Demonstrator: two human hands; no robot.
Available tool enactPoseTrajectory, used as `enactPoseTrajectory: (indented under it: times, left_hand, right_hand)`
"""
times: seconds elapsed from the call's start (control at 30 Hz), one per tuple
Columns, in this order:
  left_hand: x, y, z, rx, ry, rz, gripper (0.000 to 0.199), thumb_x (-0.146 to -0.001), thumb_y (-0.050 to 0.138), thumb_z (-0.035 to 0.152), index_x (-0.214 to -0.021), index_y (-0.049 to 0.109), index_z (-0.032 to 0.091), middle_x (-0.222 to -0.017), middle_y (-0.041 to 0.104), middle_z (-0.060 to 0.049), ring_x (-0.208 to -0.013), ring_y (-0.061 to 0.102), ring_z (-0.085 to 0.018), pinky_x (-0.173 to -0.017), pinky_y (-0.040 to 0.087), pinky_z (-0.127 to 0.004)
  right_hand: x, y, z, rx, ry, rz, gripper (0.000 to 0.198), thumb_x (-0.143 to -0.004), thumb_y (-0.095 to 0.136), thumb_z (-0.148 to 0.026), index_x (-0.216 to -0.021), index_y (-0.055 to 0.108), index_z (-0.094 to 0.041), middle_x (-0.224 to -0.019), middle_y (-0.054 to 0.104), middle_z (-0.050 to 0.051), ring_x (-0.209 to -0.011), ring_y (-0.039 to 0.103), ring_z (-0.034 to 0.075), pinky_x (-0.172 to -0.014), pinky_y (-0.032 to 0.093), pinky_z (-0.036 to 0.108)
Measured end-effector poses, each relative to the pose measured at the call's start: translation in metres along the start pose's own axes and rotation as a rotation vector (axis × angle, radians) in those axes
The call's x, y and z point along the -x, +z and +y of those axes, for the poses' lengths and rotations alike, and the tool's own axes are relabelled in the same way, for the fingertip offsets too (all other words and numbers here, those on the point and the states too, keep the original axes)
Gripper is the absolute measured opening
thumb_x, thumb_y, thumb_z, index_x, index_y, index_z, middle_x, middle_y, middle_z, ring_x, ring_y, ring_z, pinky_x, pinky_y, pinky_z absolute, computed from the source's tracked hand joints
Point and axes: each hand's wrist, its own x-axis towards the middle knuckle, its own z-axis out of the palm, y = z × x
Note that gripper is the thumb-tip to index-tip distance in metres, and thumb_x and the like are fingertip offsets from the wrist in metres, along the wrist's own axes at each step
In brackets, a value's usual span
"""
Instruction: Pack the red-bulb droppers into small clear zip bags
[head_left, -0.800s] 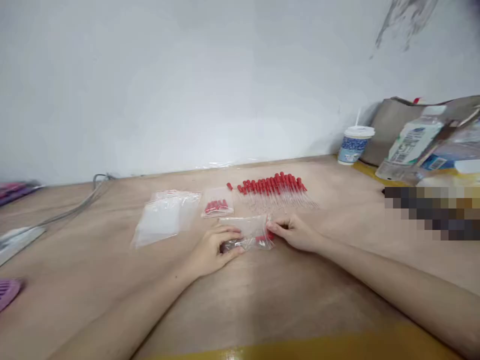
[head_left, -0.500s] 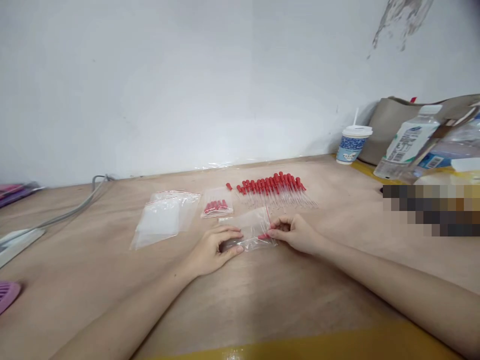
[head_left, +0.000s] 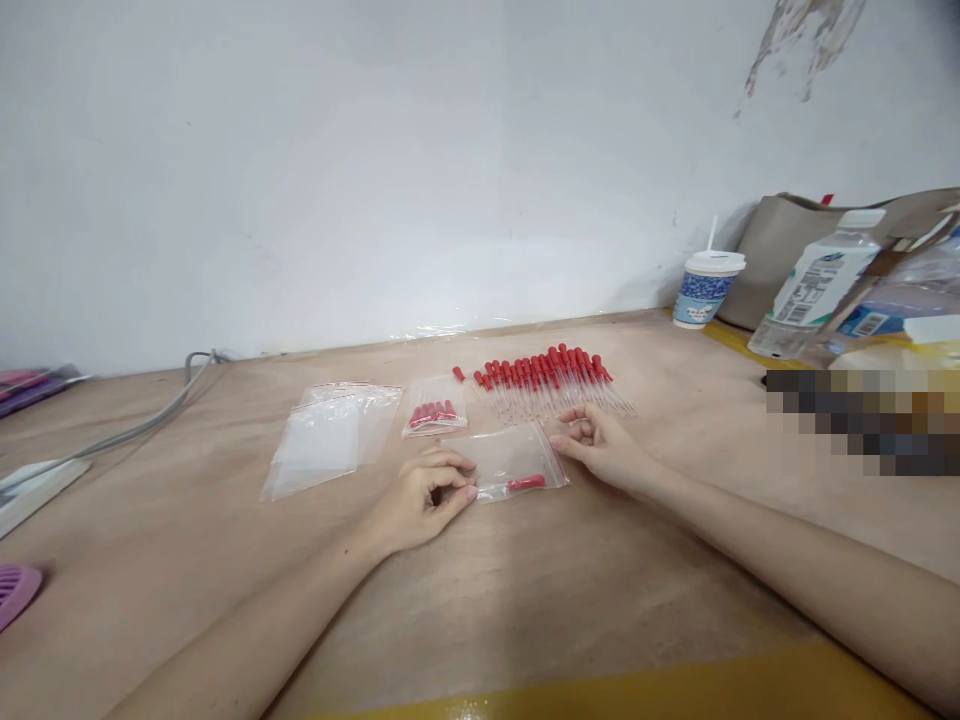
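A clear zip-lock bag (head_left: 491,460) lies flat in front of me. Inside it, a dropper with a red rubber bulb (head_left: 526,482) rests along the near edge; its clear tube is hard to make out. My left hand (head_left: 431,495) pinches the left end of the bag between thumb and fingers. At the red-edged right end, my right hand (head_left: 600,450) is beside the bag, fingers apart and holding nothing. Beyond the bag, a row of red-bulbed droppers (head_left: 547,368) lies side by side, one loose red bulb (head_left: 458,373) at its left.
A filled zip-lock bag (head_left: 435,408) with several red bulbs lies behind my left hand. Flat bags (head_left: 330,435) are stacked further left. A paper cup (head_left: 705,290), a plastic bottle (head_left: 821,280) and a grey bag (head_left: 765,245) stand at right. A cable (head_left: 161,405) runs along the left.
The red bulb has gone from my right fingers into the bag. My right hand has let go and moved slightly up and right. My left hand stays at the bag's left end.
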Motion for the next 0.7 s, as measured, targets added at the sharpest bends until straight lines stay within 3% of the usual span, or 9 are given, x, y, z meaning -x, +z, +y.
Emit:
enactPoseTrajectory:
  times: [0.07,0.13,0.27,0.5,0.7]
  left_hand:
    - [0.000,0.000,0.000,0.013,0.023,0.008,0.016,-0.084,0.055,0.025,-0.078,0.068,0.017,-0.102,0.063,-0.009,-0.096,0.059,-0.021,-0.075,0.051,-0.031]
    - [0.001,0.001,-0.001,0.014,0.046,-0.001,0.015,-0.084,0.055,0.024,-0.091,0.067,0.017,-0.106,0.063,-0.009,-0.101,0.058,-0.021,-0.079,0.051,-0.032]
    - [0.001,0.002,-0.002,-0.003,0.053,-0.043,0.025,-0.086,0.053,0.024,-0.109,0.062,0.021,-0.112,0.062,-0.007,-0.107,0.056,-0.021,-0.089,0.047,-0.035]
    - [0.001,0.003,-0.002,-0.007,0.040,-0.061,0.025,-0.087,0.051,0.024,-0.110,0.062,0.021,-0.115,0.061,-0.007,-0.109,0.055,-0.020,-0.090,0.047,-0.034]
    - [0.000,0.005,-0.002,0.000,0.065,-0.045,0.025,-0.087,0.051,0.025,-0.109,0.063,0.021,-0.113,0.061,-0.007,-0.107,0.056,-0.020,-0.092,0.046,-0.035]
  right_hand:
    - [-0.011,-0.005,-0.001,0.172,-0.093,0.046,0.019,-0.070,0.060,-0.032,-0.080,0.055,-0.017,-0.066,0.060,0.001,-0.058,0.052,0.011,-0.055,0.040,0.024]
    - [-0.025,-0.009,-0.007,0.375,-0.167,0.092,0.017,-0.071,0.057,-0.033,-0.071,0.061,-0.017,-0.069,0.063,0.003,-0.062,0.054,0.013,-0.057,0.039,0.025]
    - [-0.057,-0.004,-0.022,0.725,-0.189,0.219,0.019,-0.074,0.053,-0.033,-0.070,0.066,-0.020,-0.074,0.068,0.002,-0.073,0.059,0.017,-0.068,0.038,0.029]
    - [-0.097,0.024,-0.033,1.060,-0.015,0.284,0.022,-0.072,0.049,-0.030,-0.072,0.067,-0.017,-0.075,0.068,0.009,-0.077,0.061,0.024,-0.081,0.029,0.042]
    - [-0.106,0.029,-0.038,1.076,0.118,0.261,0.026,-0.070,0.053,-0.033,-0.082,0.065,-0.014,-0.083,0.067,0.012,-0.079,0.061,0.025,-0.083,0.029,0.043]
